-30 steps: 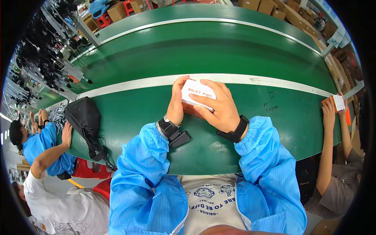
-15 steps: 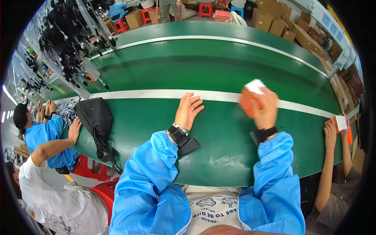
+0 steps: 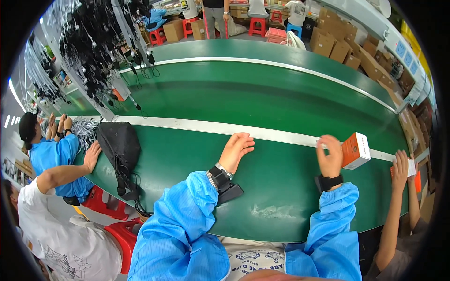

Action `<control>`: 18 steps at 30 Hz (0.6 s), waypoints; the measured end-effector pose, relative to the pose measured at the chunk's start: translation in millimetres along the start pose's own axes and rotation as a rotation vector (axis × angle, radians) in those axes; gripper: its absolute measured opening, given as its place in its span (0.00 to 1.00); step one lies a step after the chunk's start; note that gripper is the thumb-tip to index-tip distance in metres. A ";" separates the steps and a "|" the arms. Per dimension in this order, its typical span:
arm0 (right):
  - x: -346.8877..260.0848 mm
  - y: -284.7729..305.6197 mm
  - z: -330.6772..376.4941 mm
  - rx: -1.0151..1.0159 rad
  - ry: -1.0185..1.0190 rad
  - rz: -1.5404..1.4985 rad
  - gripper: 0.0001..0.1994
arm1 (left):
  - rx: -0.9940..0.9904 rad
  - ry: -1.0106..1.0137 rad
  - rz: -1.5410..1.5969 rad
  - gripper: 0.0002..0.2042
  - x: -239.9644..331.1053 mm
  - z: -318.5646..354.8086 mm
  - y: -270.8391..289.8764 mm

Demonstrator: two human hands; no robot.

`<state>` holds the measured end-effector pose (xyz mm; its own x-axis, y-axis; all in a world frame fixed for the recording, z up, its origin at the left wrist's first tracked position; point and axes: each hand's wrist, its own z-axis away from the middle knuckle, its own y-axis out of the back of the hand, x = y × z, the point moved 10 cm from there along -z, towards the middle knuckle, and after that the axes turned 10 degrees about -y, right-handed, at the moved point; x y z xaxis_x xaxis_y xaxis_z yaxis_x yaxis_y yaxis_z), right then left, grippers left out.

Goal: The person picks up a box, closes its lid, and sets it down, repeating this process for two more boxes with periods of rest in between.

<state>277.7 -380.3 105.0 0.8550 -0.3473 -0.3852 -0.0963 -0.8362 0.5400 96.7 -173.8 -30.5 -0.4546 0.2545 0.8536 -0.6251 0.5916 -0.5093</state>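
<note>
An orange and white box (image 3: 351, 153) stands on the green work surface, by the white strip at the right. Just left of it is my right hand (image 3: 332, 157), with its fingers curved and apart and nothing in them. Whether its edge still touches the box I cannot tell. My left hand (image 3: 234, 152) hovers over the near side of the surface, palm turned inward, fingers loosely stretched and holding nothing. Both wrists carry black bands, and below the left one sits a dark block.
A long green conveyor table (image 3: 276, 178) with a white strip (image 3: 197, 125) runs across. A black bag (image 3: 118, 143) lies at left, beside a co-worker's hand (image 3: 93, 156). Cables (image 3: 89, 51) hang at the upper left. At far right another co-worker's hand (image 3: 400, 165) holds a similar box (image 3: 411, 167).
My right hand has carried the box to the right, set it down and let go of it. My left hand stays open. The whole view has shifted slightly.
</note>
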 end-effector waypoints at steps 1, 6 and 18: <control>6.7 -36.0 6.3 -0.332 -0.066 -0.192 0.07 | -0.006 0.002 -0.006 0.13 -1.7 -0.5 -1.1; 89.8 -99.5 37.8 -0.668 -0.602 -0.584 0.05 | -0.043 0.018 -0.062 0.10 -5.0 0.6 -6.0; 117.5 -99.1 40.6 -0.537 -0.672 -0.713 0.06 | -0.124 0.006 -0.195 0.09 -5.6 2.2 -14.0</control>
<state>367.0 -355.5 -24.2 0.1618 -0.1558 -0.9745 0.6780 -0.6999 0.2244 106.6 -185.1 -28.3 -0.3286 0.1304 0.9354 -0.6176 0.7197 -0.3173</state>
